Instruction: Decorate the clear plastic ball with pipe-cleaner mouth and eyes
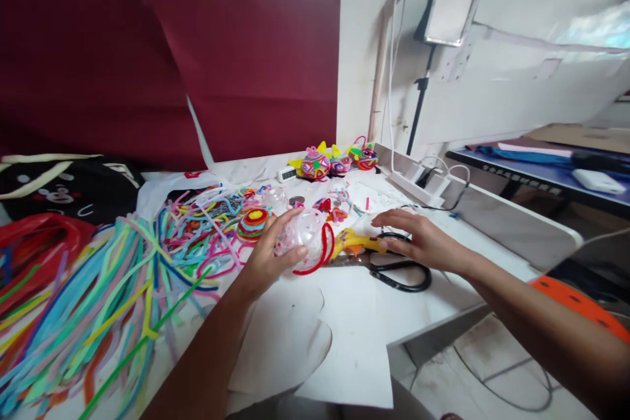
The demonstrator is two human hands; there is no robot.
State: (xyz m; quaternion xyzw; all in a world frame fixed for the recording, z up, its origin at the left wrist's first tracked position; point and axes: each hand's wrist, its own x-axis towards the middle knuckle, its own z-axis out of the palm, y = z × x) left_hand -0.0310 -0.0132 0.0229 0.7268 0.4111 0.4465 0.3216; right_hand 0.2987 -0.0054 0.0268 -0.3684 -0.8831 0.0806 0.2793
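My left hand (279, 244) is wrapped round a clear plastic ball (300, 236) with coloured specks. A red pipe cleaner (327, 246) curves along the ball's right side and underneath it. My right hand (418, 236) hovers with fingers and thumb apart at the near end of a yellow glue gun (361, 243) with an orange trigger; whether the thumb touches it I cannot tell. Below that hand lie black-handled scissors (403, 277), their blades mostly hidden. Left of the ball sits a disc coiled from coloured pipe cleaners (253, 224).
Bundles of loose pipe cleaners (108, 302) cover the table's left side. Finished fish-like ornaments (315, 163) stand at the back beside a small white timer (287, 174). A power strip (417, 187) lies at the back right. White paper (344, 354) overhangs the front edge.
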